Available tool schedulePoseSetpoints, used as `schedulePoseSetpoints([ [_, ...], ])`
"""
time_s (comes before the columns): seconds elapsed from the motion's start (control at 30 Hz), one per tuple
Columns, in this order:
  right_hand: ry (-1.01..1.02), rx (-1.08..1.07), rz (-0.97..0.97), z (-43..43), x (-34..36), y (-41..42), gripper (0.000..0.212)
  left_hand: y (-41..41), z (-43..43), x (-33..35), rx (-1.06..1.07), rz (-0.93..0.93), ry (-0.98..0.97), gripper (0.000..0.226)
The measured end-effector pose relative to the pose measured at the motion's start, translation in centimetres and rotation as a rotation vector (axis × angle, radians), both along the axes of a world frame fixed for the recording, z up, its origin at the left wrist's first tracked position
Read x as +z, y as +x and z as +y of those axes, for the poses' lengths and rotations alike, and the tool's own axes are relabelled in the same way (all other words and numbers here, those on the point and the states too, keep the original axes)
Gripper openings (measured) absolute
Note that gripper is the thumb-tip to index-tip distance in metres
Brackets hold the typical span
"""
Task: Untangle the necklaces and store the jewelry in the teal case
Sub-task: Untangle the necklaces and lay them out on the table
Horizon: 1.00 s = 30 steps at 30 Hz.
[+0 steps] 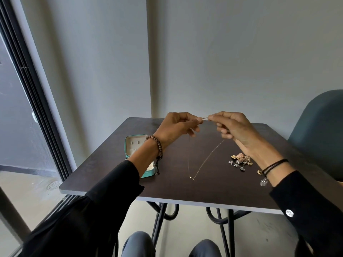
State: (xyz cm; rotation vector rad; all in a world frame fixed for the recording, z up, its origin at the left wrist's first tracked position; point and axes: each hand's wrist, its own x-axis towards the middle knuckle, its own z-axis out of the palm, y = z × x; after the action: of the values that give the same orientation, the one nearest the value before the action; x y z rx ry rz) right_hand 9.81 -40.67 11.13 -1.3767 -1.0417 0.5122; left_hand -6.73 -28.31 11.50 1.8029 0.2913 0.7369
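Two hands hold a thin gold necklace (207,158) up over the dark surface (185,190).
The left hand (178,127) and right hand (235,129) each pinch one end, fingers clamped on the chain close together. Its loop hangs down to the right of the open teal case (132,145). Farther right of the case lies a tangled jewelry pile (241,159).

Thin shiny gold metal necklace (205,161), matt dark wood-look table (185,186), smooth teal leather-like case (133,138).
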Motion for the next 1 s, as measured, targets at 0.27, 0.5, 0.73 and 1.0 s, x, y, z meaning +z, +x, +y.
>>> schedulePoseSetpoints([
  [0.27, -0.032, -0.009, -0.038, -0.9, -0.2, 0.6, 0.025, 1.6, 0.0, 0.0, -0.057, 0.024, 0.01, 0.028],
  [0.5, -0.049, -0.027, -0.019, -1.6, -1.2, 2.1, 0.027, 3.5, -0.7, -0.8, -0.076, 0.076, 0.011, 0.028],
  [0.73, -0.035, -0.028, -0.012, -2.1, -0.7, 2.9, 0.025, 5.0, -1.1, -0.4, -0.079, 0.066, 0.015, 0.03],
  [1.0, -0.086, -0.036, -0.02, -0.8, -2.6, 5.7, 0.028, 7.7, 0.6, -2.6, -0.104, 0.106, -0.052, 0.029],
])
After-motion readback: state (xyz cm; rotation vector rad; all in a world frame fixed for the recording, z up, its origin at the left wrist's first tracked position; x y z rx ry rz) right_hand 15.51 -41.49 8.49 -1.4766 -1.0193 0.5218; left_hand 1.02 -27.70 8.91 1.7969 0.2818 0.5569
